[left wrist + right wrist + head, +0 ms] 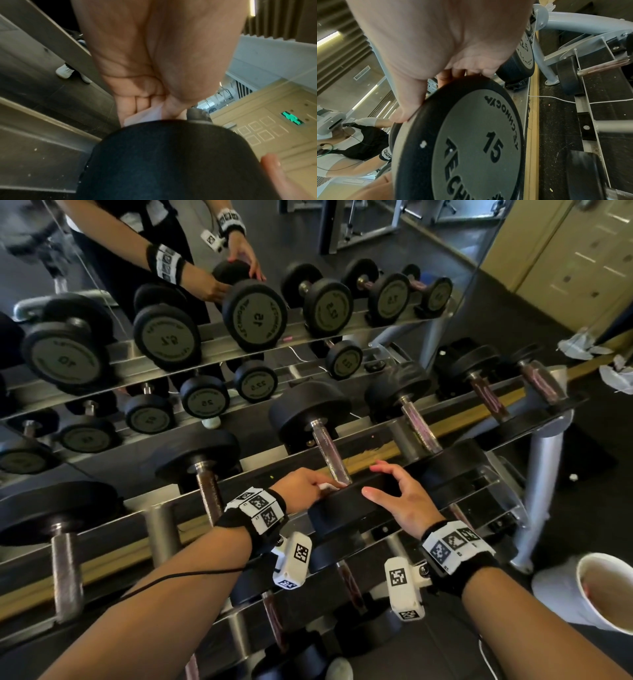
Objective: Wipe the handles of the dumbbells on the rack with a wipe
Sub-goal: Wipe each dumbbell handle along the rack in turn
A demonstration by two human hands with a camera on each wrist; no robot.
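Note:
The dumbbell rack [164, 525] slopes in front of a mirror. On its top tier lies a dumbbell marked 15, its handle [329, 450] running away from me and its near black head [342, 508] close to my hands. My left hand [308, 484] pinches a white wipe [327, 486] against the near end of that handle. In the left wrist view the wipe [145, 115] sits between curled fingers and thumb, behind the head [163, 155]. My right hand [394, 494] rests on top of the head [471, 135], fingers spread and draped over its rim.
More dumbbells lie either side, one to the left [205, 474] and one to the right [411, 419]; lower tiers hold others. The mirror [205, 320] doubles the rack. A white cup-like bin [599, 594] stands at right, crumpled white wipes [582, 345] lie beyond, beside the rack's grey leg [541, 491].

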